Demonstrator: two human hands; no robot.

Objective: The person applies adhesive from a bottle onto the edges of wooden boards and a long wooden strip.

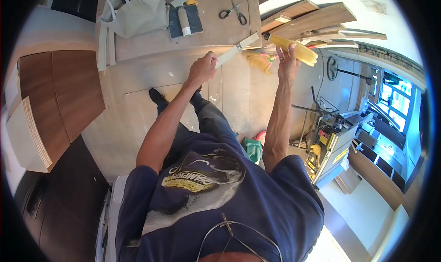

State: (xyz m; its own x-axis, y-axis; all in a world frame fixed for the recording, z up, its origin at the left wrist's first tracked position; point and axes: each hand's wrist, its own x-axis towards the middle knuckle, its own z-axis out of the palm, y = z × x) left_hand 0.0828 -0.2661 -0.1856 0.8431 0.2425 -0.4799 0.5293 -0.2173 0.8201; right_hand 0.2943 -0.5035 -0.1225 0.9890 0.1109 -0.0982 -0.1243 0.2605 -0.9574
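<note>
1. Your left hand (203,69) closes on a pale strip (228,55) near the table (218,32) edge, its long axis slanting forward-right.
2. Your right hand (288,65) grips a yellow bottle (304,53), dark cap pointing left and slightly forward.

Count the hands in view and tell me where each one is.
2. The left hand, upper middle, holds a pale strip; the right hand, farther right, holds a yellow bottle. No others show.
</note>
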